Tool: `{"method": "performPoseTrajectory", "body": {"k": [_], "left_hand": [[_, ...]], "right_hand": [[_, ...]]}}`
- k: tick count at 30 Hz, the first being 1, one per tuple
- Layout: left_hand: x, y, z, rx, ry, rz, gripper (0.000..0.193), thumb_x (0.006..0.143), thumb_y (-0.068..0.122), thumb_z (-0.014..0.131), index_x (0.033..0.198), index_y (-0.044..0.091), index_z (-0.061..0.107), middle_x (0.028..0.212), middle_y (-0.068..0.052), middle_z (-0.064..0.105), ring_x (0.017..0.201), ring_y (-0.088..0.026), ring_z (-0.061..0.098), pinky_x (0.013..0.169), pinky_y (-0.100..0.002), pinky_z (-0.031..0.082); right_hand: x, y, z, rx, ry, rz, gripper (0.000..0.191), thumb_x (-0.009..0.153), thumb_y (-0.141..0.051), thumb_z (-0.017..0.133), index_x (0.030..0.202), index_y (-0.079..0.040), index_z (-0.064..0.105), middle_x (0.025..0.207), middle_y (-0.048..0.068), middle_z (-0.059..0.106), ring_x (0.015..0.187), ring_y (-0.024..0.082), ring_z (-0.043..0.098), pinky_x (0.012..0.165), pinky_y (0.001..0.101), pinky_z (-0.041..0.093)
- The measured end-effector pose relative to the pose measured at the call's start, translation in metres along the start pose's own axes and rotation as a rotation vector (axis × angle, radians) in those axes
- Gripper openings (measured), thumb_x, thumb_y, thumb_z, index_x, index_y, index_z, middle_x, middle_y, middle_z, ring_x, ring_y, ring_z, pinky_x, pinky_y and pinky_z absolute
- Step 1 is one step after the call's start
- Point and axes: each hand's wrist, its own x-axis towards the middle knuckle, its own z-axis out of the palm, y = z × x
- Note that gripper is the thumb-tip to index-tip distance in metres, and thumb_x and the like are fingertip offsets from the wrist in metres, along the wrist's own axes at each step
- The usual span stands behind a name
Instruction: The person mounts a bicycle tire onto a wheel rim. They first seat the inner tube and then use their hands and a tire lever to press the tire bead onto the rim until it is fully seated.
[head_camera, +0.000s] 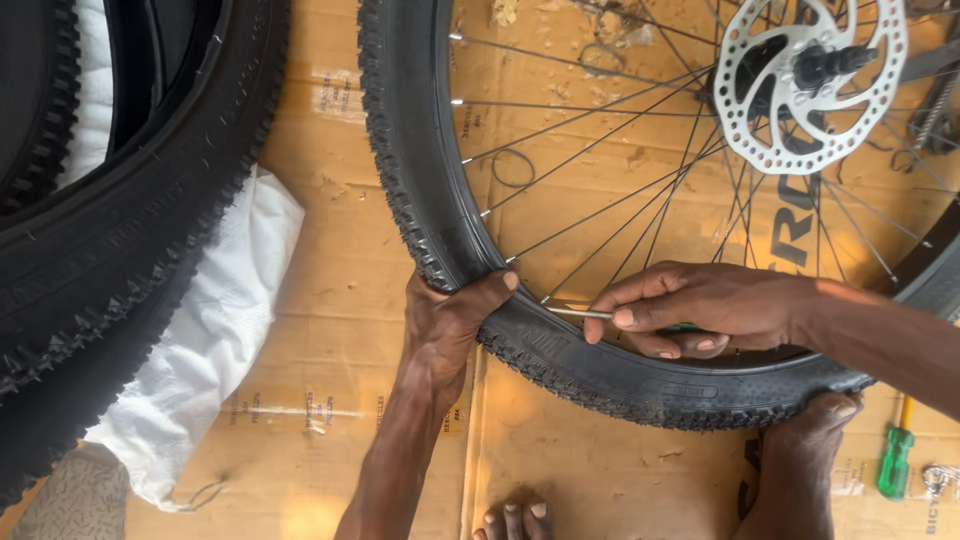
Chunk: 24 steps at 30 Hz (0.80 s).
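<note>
Flattened brown cardboard (590, 470) covered the floor, its sheets creased and scuffed, with a seam running toward the near edge. At the left, spare knobby black tyres (120, 250) lay stacked and overlapping, filling the far left corner and curving down to the near left. A white woven sack (215, 340) was tucked partly under them, its crumpled end spreading out onto the cardboard. At the near right lay a green-handled screwdriver (896, 458), its yellowish shank pointing away, and just right of it, at the picture's edge, some small metal parts (942, 482) too cropped to identify.
</note>
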Motion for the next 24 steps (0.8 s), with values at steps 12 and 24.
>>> {"method": "performPoseTrajectory", "body": {"k": [12, 24], "left_hand": [[0.002, -0.002, -0.001, -0.053, -0.034, -0.005, 0.022, 0.075, 0.006, 0.083, 0.094, 0.006, 0.072, 0.085, -0.004, 0.072, 0.079, -0.016, 0.069, 0.078, -0.035, 0.057], [-0.013, -0.001, -0.004, 0.01, -0.005, 0.005, 0.023, 0.077, 0.008, 0.08, 0.098, 0.004, 0.069, 0.085, -0.004, 0.071, 0.078, -0.017, 0.068, 0.078, -0.036, 0.056]], "right_hand": [[-0.024, -0.042, 0.017, 0.204, -0.005, 0.259, 0.032, 0.096, -0.019, 0.057, 0.121, 0.0, 0.06, 0.079, 0.011, 0.076, 0.04, 0.006, 0.039, 0.029, 0.0214, 0.025], [0.024, 0.041, 0.182, 0.212, 0.611, -0.113, 0.015, 0.104, -0.025, 0.039, 0.114, -0.014, 0.043, 0.068, 0.008, 0.062, 0.042, 0.016, 0.043, 0.038, 0.0346, 0.038]]}}
